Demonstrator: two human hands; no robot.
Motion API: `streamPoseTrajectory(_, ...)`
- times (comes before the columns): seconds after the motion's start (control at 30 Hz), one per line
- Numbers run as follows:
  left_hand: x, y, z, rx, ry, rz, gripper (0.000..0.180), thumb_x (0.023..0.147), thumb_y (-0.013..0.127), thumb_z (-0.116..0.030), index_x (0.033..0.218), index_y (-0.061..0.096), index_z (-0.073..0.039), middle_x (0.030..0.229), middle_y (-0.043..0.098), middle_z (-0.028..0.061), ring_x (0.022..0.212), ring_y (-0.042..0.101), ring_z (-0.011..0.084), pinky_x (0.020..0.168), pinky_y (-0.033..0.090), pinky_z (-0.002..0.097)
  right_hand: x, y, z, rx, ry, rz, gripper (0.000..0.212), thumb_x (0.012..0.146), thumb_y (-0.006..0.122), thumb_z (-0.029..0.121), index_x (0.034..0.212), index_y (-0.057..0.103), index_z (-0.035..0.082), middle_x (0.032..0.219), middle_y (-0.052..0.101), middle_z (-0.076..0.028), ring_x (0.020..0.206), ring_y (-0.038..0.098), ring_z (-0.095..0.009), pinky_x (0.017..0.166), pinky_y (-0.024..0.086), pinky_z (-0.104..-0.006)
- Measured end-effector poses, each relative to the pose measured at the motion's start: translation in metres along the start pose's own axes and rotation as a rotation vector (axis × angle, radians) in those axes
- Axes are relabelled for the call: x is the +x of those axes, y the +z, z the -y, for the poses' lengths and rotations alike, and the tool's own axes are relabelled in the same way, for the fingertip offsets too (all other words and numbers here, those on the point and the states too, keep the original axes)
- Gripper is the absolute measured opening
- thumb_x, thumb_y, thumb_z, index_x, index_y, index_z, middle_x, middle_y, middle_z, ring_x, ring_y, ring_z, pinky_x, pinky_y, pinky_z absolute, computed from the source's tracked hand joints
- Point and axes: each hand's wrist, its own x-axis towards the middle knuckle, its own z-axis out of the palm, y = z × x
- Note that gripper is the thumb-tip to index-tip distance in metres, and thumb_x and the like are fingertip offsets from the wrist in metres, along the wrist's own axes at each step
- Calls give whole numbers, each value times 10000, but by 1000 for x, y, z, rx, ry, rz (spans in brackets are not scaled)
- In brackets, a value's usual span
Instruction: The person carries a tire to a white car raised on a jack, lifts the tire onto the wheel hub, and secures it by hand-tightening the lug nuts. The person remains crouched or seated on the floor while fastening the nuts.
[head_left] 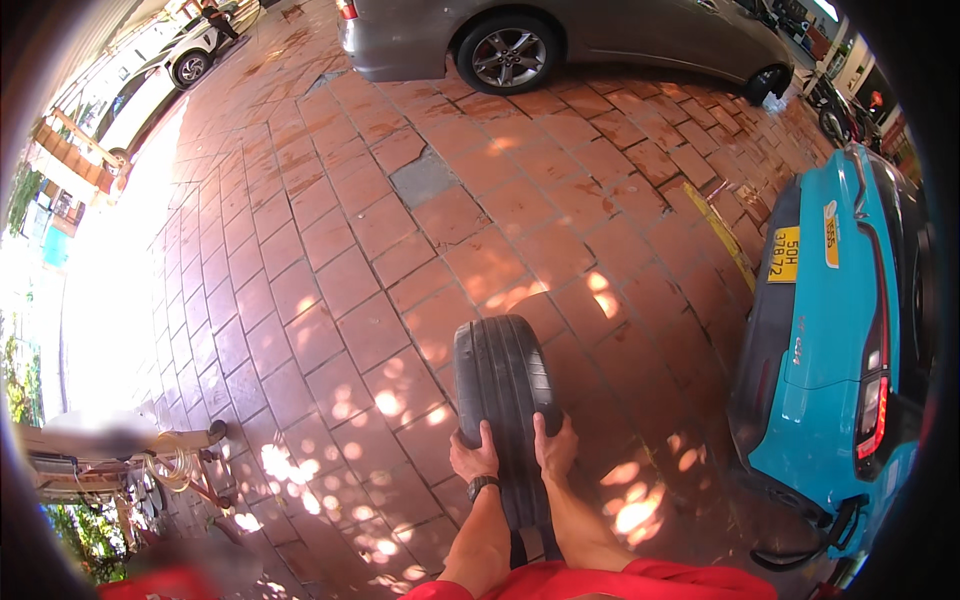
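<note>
A black car tyre [507, 375] stands upright on its tread in front of me, its grooved face toward me. My left hand [475, 455] grips its left side, thumb pointing up along the tread, a dark watch on that wrist. On the opposite side my right hand [554, 445] holds the tyre the same way, thumb raised along the edge. Most of the fingers curl round the sidewalls and are hidden. The tyre's lower end runs down between my forearms, close to my red clothing.
A turquoise car [830, 340] with its rear toward me stands at the right. A grey car [620, 45] is across the far side. White vehicles and a person [218, 18] are far left. A wheeled frame with coiled hose [175, 468] stands at left. Red paving tiles [330, 260] cover the ground.
</note>
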Motion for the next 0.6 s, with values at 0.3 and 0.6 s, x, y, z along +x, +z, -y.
streamPoseTrajectory(0.3, 0, -2, -5, -15, -33, 22, 726, 907, 809, -595, 1313, 725, 2, 1104, 787, 290, 1061, 749, 503, 934, 576, 582, 2, -3, 1, -55, -22, -50, 696, 943, 775, 586, 1375, 728, 43, 1184, 787, -285, 1154, 737, -503, 998, 578, -557)
streamPoseTrajectory(0.6, -1, -6, -7, -38, -11, 43, 732, 936, 782, -627, 1286, 751, 16, 1162, 798, 273, 1110, 752, 482, 982, 567, 573, 0, -8, 1, -19, -2, -6, 746, 935, 773, 629, 1375, 721, 29, 1196, 782, -286, 1163, 734, -496, 1005, 580, -552)
